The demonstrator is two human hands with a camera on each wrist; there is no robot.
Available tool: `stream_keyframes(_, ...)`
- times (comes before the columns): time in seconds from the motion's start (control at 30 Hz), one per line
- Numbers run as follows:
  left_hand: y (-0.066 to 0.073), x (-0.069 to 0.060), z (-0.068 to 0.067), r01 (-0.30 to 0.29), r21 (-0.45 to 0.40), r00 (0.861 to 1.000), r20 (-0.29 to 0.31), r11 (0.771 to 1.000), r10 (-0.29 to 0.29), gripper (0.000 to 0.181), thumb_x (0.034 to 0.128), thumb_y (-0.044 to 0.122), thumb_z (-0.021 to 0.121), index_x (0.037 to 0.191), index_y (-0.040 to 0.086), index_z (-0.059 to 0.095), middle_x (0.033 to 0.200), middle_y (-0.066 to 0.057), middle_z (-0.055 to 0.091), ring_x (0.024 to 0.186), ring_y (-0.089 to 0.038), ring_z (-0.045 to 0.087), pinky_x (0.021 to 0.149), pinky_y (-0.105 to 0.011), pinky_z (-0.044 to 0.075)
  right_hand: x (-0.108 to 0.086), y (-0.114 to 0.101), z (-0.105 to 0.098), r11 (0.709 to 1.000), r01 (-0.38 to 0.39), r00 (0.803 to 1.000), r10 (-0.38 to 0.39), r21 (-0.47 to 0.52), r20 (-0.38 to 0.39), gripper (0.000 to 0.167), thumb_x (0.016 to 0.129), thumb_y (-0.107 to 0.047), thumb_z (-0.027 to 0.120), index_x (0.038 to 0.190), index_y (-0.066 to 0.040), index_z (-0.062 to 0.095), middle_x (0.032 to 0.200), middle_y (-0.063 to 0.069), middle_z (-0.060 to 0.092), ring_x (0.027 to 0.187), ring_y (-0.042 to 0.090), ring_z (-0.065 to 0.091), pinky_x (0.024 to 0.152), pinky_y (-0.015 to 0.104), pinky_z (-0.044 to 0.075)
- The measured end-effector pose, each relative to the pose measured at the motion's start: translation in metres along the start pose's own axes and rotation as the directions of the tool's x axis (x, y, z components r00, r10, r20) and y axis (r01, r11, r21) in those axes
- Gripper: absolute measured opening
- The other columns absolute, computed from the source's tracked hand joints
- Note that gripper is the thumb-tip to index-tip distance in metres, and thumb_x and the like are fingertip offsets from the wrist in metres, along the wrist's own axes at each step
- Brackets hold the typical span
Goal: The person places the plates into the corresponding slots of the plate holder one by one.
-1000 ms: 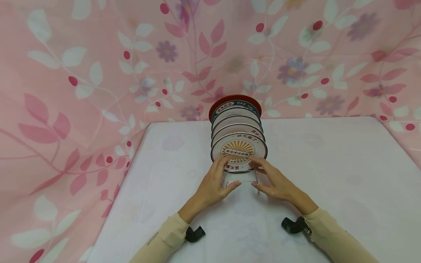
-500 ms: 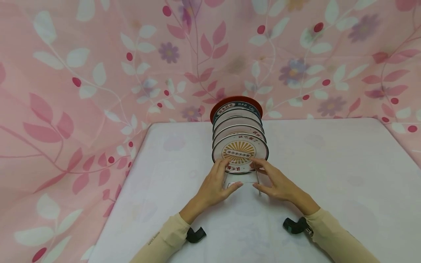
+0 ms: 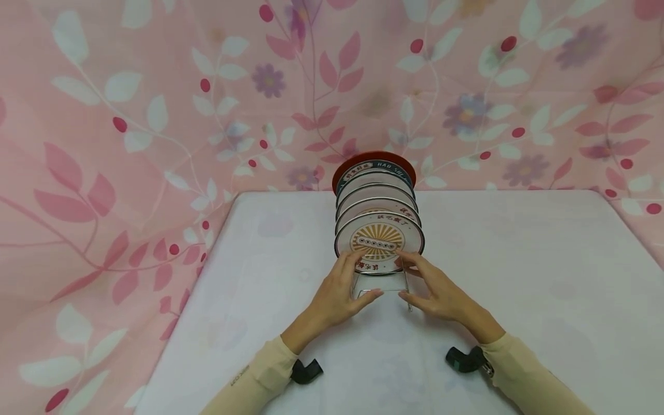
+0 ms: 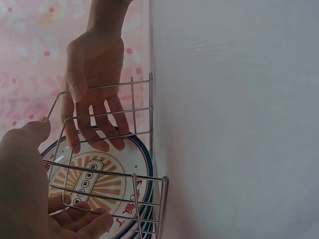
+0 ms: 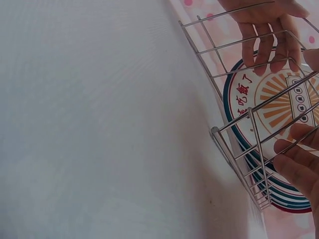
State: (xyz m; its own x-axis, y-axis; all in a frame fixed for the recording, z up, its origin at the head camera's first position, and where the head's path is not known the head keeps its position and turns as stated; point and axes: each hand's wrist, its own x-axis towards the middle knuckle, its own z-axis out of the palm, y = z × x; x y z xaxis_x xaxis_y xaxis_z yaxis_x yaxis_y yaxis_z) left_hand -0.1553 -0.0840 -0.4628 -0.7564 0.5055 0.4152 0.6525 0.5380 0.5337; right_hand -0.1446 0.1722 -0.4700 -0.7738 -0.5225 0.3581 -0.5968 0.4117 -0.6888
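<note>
A silver wire plate rack [image 3: 383, 290] stands on the table, holding several white plates upright in a row. The front plate [image 3: 377, 237] has an orange sunburst and red characters; a red-rimmed plate [image 3: 373, 155] stands at the far end. On the rack's left front side, my left hand [image 3: 334, 291] grips the wires, thumb toward the front bar. My right hand [image 3: 438, 288] grips the opposite side the same way. In the left wrist view, the right hand's fingers [image 4: 102, 127] reach past the wires beside the front plate. Plates hide most of the rack's rear.
The white-covered table [image 3: 519, 276] extends on both sides of the rack. A pink floral cloth [image 3: 207, 104] hangs behind it and along the left. A black wrist device [image 3: 307, 372] sits on the left sleeve and another black device [image 3: 464, 358] on the right.
The view has shifted slightly. Both hands keep the same hold, and the rack and plates stay in place.
</note>
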Motion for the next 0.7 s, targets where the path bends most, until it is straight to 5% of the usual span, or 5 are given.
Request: stream_keyframes(0.7,0.004,0.0062,0.003,-0.02,-0.003,0.999,0.026,1.0,0.02,0.083,0.0859,0.05,0.07,0.147,0.005,0.036,0.126,-0.009,0.05,0.109,-0.021,0.055,0.093,-0.034,0.05,-0.0058,0.0006,-0.0064,0.999,-0.009,1.0,0.008,-0.042,-0.012,0.079,0.084,-0.007,0.075,0.148,0.001,0.03,0.133,0.016,0.053,0.124,0.03,0.053,0.101,0.047,0.047)
